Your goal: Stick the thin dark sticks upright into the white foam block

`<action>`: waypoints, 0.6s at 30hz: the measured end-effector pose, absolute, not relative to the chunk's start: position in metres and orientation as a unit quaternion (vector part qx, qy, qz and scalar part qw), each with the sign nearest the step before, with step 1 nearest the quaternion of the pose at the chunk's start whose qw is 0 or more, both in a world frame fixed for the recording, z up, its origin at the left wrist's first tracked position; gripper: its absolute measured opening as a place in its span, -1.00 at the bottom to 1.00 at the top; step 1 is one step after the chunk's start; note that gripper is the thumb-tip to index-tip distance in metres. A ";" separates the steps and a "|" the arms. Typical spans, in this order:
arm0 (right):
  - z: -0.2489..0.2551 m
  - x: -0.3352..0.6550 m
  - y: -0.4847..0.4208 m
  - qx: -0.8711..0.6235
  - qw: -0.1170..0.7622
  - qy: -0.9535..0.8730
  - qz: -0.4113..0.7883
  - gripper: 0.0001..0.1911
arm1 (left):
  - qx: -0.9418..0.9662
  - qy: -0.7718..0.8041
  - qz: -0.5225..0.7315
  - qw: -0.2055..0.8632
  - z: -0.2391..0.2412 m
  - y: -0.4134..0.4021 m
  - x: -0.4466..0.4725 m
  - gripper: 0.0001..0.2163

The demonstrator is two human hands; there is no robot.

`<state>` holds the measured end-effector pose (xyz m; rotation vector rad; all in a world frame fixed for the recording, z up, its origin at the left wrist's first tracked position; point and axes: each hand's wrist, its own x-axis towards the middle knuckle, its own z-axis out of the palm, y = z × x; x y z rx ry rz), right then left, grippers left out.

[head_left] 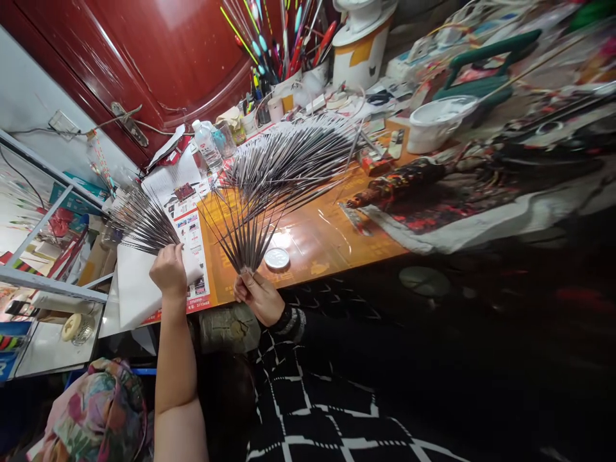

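Observation:
My right hand (260,296) is closed around the gathered lower ends of a bundle of thin dark tapered rods (248,240), which fans upward over the table's front edge. At the near ends of a second fan of similar dark rods (147,226), my left hand (169,271) is closed, thumb side up. Its fingers are turned away, so what they grip is hidden. This second fan is above a white foam-like sheet (132,285). Behind the right bundle, a large pile of dark rods (298,154) spreads across the table.
A round white lid (276,258) lies on the orange tabletop (327,240) beside the right bundle. Farther back are a water bottle (206,146), colourful fishing floats (293,48) in a container and a white bucket (360,54). A stained cloth (447,224) and white bowl (436,125) occupy the right.

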<state>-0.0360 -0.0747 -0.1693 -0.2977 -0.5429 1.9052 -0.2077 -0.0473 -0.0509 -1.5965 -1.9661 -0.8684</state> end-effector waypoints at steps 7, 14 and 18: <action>-0.171 -0.034 -0.076 -0.127 0.537 -0.252 0.795 -0.49 | -0.619 -0.610 -0.437 -0.230 -0.045 -0.078 -0.149 -0.70; -0.174 -0.035 -0.075 -0.127 0.527 -0.258 0.800 -0.50 | -0.656 -0.576 -0.451 -0.185 -0.032 -0.097 -0.139 -0.79; -0.174 -0.034 -0.074 -0.114 0.519 -0.252 0.809 -0.50 | -0.607 -0.619 -0.493 0.073 -0.011 -0.093 -0.170 -0.83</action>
